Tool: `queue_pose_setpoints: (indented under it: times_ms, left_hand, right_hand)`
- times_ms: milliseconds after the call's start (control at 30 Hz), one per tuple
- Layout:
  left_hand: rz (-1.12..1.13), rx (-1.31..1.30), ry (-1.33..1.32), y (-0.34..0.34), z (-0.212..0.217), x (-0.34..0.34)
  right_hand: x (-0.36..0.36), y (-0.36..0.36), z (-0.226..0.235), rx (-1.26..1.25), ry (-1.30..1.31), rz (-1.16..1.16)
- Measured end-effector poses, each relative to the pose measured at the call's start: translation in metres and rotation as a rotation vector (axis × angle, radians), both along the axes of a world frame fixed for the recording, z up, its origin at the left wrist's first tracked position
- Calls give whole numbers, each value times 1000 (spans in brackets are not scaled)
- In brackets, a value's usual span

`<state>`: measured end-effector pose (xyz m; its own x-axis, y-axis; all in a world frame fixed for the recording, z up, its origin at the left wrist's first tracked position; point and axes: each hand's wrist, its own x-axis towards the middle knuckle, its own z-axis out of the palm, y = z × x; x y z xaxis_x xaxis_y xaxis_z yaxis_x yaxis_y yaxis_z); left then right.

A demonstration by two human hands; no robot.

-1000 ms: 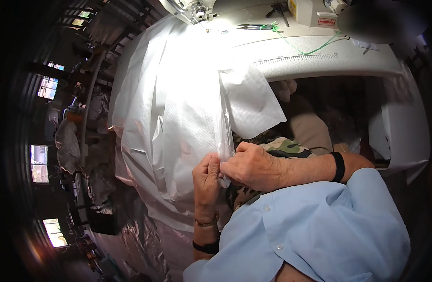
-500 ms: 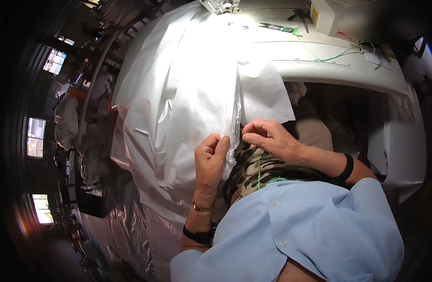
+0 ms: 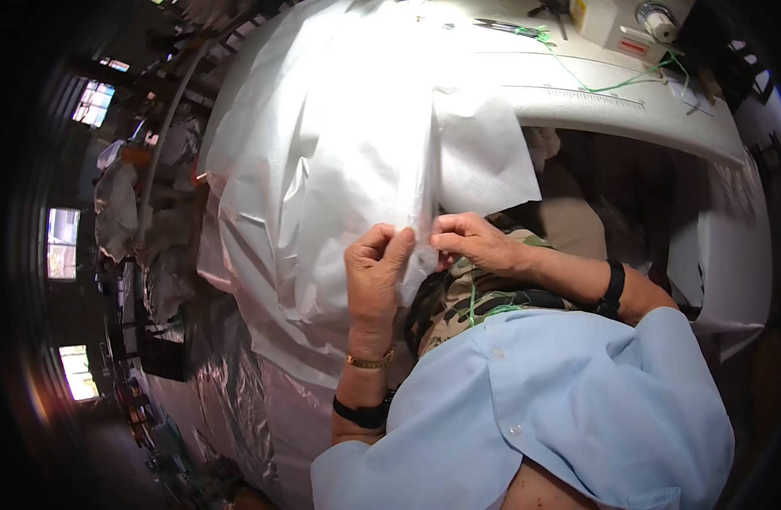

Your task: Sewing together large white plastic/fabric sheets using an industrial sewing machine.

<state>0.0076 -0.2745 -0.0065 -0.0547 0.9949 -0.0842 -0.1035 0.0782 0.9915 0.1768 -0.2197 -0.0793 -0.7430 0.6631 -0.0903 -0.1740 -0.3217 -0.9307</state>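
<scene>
Both hands are pinching the white fabric (image 3: 356, 170) edge: left hand (image 3: 375, 276) and right hand (image 3: 475, 242) grips closed, aligning layers near the sewing table (image 3: 628, 110).

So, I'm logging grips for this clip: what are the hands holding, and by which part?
Both the left hand and right hand pinch the white fabric along its lower edge.

Sewing workshop: sewing machine (image 3: 628, 30), fabric heaps (image 3: 127, 204)

White fabric (image 3: 339, 161), light blue shirt (image 3: 560, 399), camouflage-patterned cloth (image 3: 458, 293), green thread (image 3: 611, 85), black wristbands (image 3: 613, 289).
</scene>
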Motion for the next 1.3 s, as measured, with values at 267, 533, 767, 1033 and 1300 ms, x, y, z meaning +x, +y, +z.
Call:
queue_pose_setpoints:
  times_ms: [267,533,767,1033,1300]
  left_hand:
    - [49,28,-51,-1,5,-4]
    - [61,71,52,2,8,-4]
    - [36,70,109,0,13,-15]
    - [52,90,112,7,1,-27]
    - [-32,-73,27,7,-3,-5]
  right_hand:
    - [8,1,-4,75,-268,-67]
    - [20,-18,30,365,-235,-457]
    - [2,-1,22,-22,-6,-348]
    - [23,-11,18,-290,225,-118]
    - [9,-15,30,-245,260,-117]
